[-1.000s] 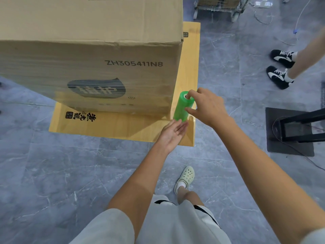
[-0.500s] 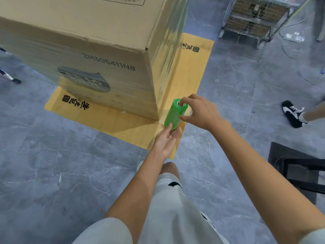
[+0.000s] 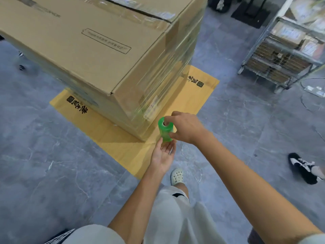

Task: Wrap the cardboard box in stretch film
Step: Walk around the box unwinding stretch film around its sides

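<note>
Okay, right hand [image 3: 186, 128]: clamped on the green roll [image 3: 165, 132] from above, one finger poked into the core hole and the thumb pressing the side lower down.
Left hand [image 3: 162, 154]: palm up, fingers loose and pretty straight, tips tucked under the roll's bottom end. It's propping it up, not gripping it.
Roll: upright with a slight tilt, held low just beside the near bottom corner of the box [image 3: 91, 50], over the yellow sheet [image 3: 123, 147].
Film [image 3: 173, 67]: shiny clear layers cover the box's right-hand side and fold over its top edge. The strand from roll to box is too blurry to make out.
Box: big brown cardboard one, flaps shut, sitting on the sheet.
Yellow sheet: flat on the floor [image 3: 44, 173], black print at two corners, sticking out past the box.
Floor: grey marbled tiles.
Around: the wearer's white clog [image 3: 176, 176] near the sheet's edge, someone's black-and-white sneaker [image 3: 306, 169] off right, and a wire cart [image 3: 284, 55] of cartons at the far right.
</note>
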